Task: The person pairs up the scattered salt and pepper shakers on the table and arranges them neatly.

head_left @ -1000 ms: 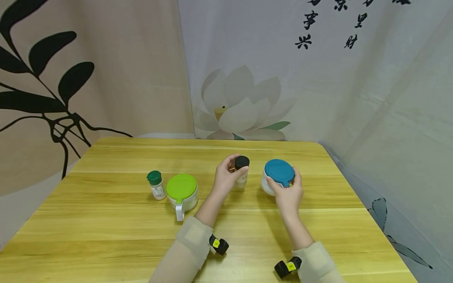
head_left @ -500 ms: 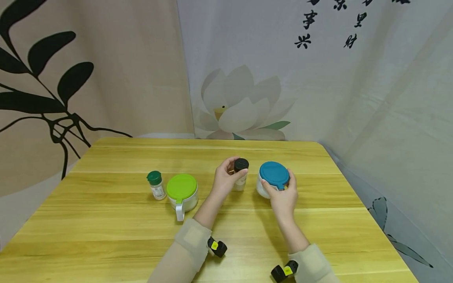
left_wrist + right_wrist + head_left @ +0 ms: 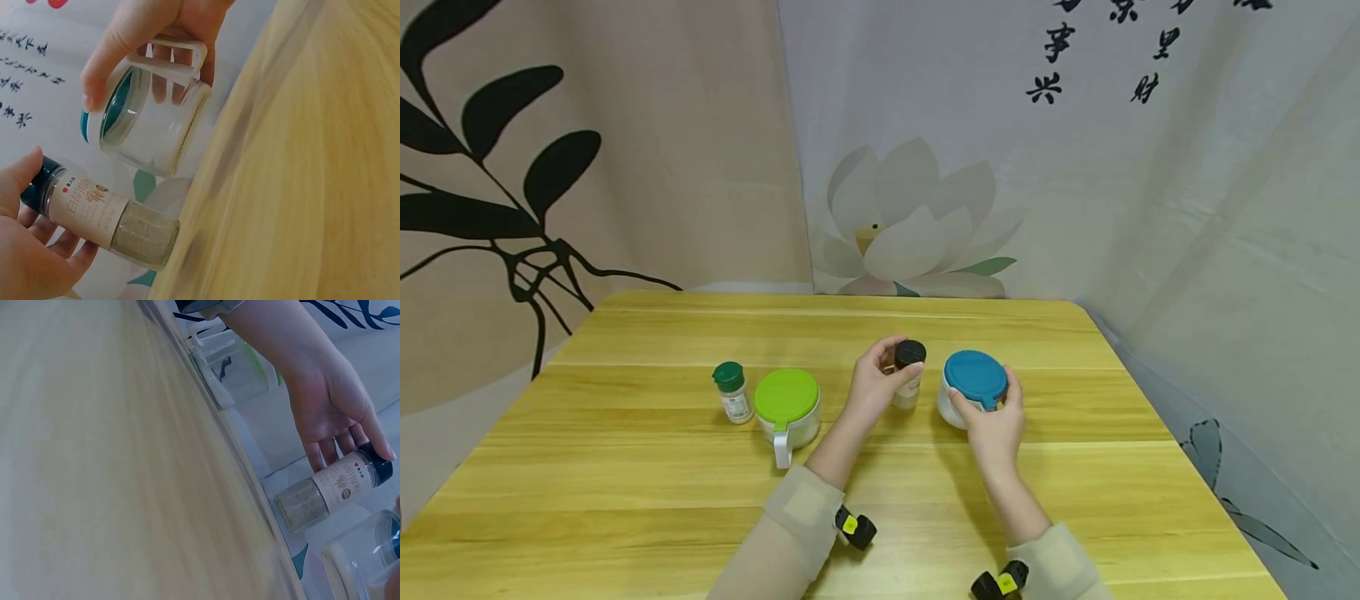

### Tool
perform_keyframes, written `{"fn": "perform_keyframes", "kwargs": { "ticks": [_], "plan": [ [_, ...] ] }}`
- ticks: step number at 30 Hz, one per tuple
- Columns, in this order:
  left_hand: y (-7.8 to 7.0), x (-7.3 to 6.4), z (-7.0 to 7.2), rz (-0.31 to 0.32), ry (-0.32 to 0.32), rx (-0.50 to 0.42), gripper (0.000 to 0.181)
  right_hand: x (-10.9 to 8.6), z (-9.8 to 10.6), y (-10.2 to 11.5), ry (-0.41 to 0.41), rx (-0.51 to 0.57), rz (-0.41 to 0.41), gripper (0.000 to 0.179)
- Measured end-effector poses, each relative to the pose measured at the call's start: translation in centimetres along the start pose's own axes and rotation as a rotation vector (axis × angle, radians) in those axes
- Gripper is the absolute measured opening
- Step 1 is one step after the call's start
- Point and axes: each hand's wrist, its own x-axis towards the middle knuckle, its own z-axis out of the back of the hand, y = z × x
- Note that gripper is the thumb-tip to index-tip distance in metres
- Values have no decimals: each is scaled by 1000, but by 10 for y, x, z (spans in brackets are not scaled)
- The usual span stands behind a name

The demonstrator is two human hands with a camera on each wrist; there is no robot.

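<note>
My left hand (image 3: 872, 383) grips a spice jar (image 3: 907, 395) with a black cap, thumb on the cap and fingers around the far side. In the left wrist view, the spice jar (image 3: 90, 209) shows a pale label and greyish powder in its clear base. To its right, my right hand (image 3: 997, 433) holds a glass seasoning jar (image 3: 974, 375) with a blue lid, its thumb and fingers on opposite sides near the lid. A white handle (image 3: 178, 53) on that jar lies under the right palm. Both jars stay upright, close over the tabletop, with a small gap between them.
On the left of the wooden table (image 3: 625, 500) stand a green-lidded seasoning jar (image 3: 786, 396) with a white handle and a small green-capped shaker bottle (image 3: 733, 404). A printed cloth (image 3: 925, 125) hangs behind the table's back edge.
My right hand has brought the blue-lidded jar left and nearer to me, narrowing the gap to the spice jar. My left hand has come slightly nearer with the spice jar.
</note>
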Motion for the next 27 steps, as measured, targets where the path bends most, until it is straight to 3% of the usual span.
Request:
{"fn": "perform_keyframes", "kwargs": {
  "ticks": [5, 18, 27],
  "plan": [
    [-18, -12, 1, -6, 5, 8, 45, -2, -1, -2, -5, -1, -2, 90],
    [-15, -12, 4, 5, -6, 20, 44, -11, -6, -2, -43, -2, 17, 87],
    [20, 4, 5, 23, 1, -2, 49, -15, -9, -4, -44, 18, 25, 86]
  ]
}}
